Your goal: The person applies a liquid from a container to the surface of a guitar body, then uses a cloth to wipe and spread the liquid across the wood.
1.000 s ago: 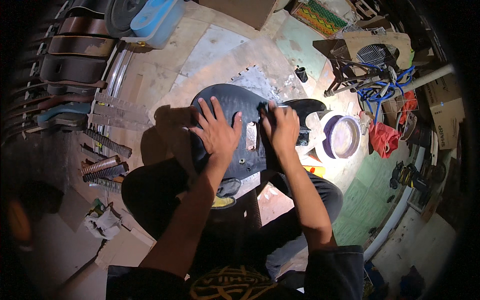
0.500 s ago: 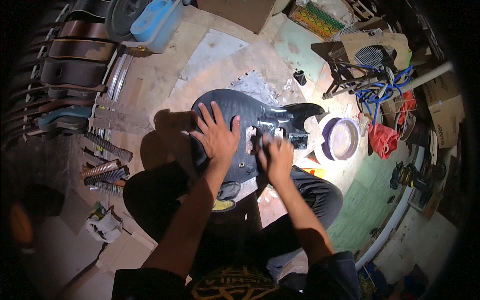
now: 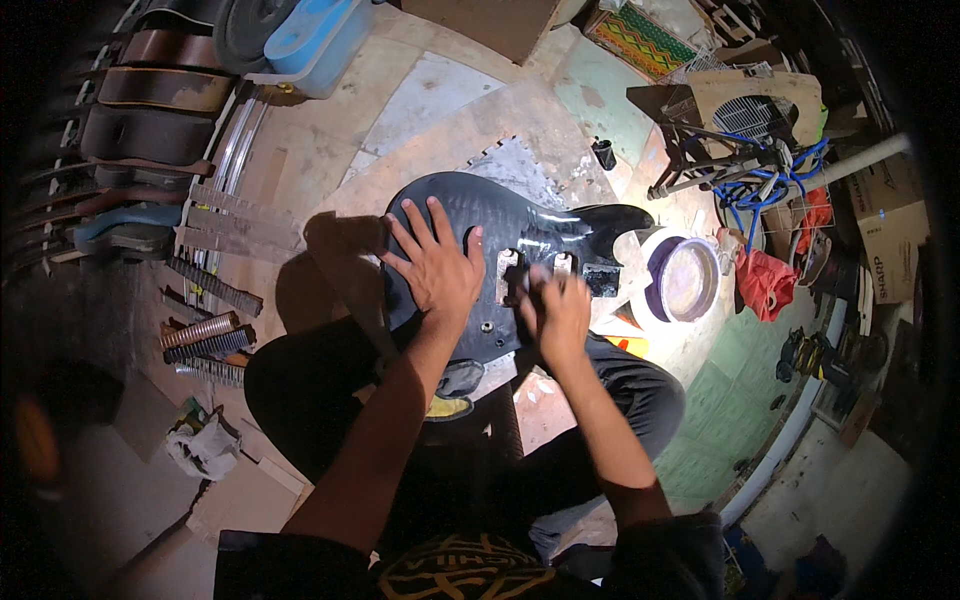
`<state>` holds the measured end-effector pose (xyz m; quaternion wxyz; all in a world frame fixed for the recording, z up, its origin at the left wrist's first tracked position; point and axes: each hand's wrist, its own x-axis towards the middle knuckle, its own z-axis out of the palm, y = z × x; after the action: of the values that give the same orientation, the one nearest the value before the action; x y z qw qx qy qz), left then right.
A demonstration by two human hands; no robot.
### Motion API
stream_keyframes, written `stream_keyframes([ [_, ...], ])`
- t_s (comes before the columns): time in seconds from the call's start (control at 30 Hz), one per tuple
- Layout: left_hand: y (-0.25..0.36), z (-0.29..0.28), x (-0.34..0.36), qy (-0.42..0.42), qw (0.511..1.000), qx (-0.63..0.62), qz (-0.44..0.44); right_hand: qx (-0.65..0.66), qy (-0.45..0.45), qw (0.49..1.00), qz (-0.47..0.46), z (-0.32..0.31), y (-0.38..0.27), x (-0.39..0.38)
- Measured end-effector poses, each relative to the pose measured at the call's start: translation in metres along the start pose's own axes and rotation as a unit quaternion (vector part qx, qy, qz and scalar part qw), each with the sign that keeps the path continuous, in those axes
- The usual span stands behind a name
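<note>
A black electric guitar body [image 3: 457,205] lies across my lap, its horns to the right. My left hand [image 3: 441,266] rests flat on its left part, fingers spread, holding nothing. Over the pickup cutouts near the middle, my right hand [image 3: 558,312] is curled, its fingertips down toward the wood. Motion blur and shadow hide what the fingers hold, if anything. Shiny patches show on the surface above the cutouts. A neck pocket [image 3: 601,281] opens at the body's right end. Below the body, a dark and yellow cloth-like item [image 3: 452,406] lies by my leg.
A round purple-rimmed basin [image 3: 688,280] stands to the right, near a red bag [image 3: 768,285] and tangled blue cable [image 3: 790,172]. A small black cup [image 3: 603,154] sits beyond the guitar body. Several guitar bodies [image 3: 150,135] line the left, below a blue tub [image 3: 305,45].
The whole view has shifted slightly. My right hand stays blurred over the cutouts, and my left hand keeps its flat hold on the guitar body.
</note>
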<state>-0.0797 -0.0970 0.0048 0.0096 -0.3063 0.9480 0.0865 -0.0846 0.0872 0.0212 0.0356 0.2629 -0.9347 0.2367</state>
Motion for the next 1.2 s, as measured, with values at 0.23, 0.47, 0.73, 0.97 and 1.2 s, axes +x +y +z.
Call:
stream_keyframes([
  [0.23, -0.002, 0.005, 0.001, 0.024, 1.0, 0.006, 0.004, -0.018, 0.025, 0.999, 0.016, 0.009, 0.002, -0.001],
  [0.47, -0.016, -0.017, -0.038, -0.111, 0.882, 0.006, 0.458, -0.023, 0.062, 0.996, 0.058, -0.001, 0.009, 0.058],
  [0.73, -0.056, -0.011, 0.014, -0.053, 0.925, -0.042, 0.374, 0.006, -0.02, 1.0, -0.002, -0.009, 0.007, 0.007],
  [0.97, -0.062, 0.006, 0.037, 0.025, 0.957, -0.096, 0.274, 0.005, -0.022, 1.0, 0.01, -0.002, -0.002, -0.008],
  [1.2, -0.055, 0.004, 0.031, 0.014, 0.949, -0.113, 0.295, -0.023, 0.032, 0.998, 0.055, -0.005, 0.004, 0.071],
])
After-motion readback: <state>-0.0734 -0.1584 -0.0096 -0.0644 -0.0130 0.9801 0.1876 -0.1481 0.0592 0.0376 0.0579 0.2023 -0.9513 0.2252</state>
